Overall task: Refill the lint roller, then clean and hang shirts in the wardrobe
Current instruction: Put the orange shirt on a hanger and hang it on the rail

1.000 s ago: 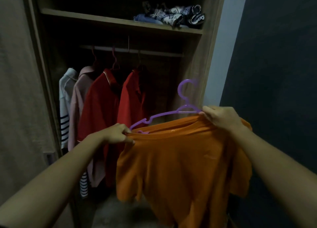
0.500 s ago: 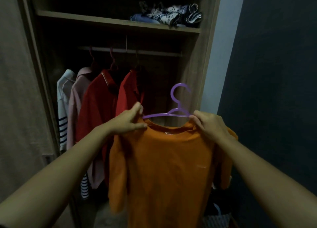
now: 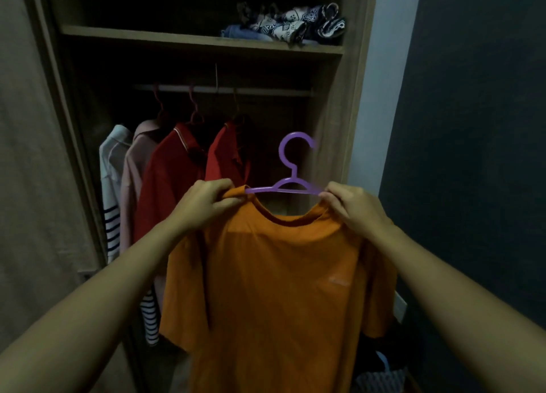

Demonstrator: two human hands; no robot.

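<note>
An orange T-shirt [image 3: 274, 289] hangs upright on a purple plastic hanger [image 3: 291, 174] in front of the open wardrobe. My left hand [image 3: 204, 203] pinches the shirt's left shoulder over the hanger's arm. My right hand [image 3: 351, 209] grips the right shoulder at the hanger's other end. The hook points up, below the wardrobe rail [image 3: 224, 90] and to its right. No lint roller is in view.
On the rail hang two red shirts [image 3: 168, 185], a pink one [image 3: 133, 180] and a white striped one [image 3: 110, 191]. Folded patterned clothes [image 3: 292, 23] lie on the upper shelf [image 3: 177, 39]. A dark wall [image 3: 472, 126] stands right; a basket [image 3: 381, 378] is low right.
The shirt went from slumped off a tilted hanger to hanging level. Both hands rose and pulled its shoulders onto the hanger's arms.
</note>
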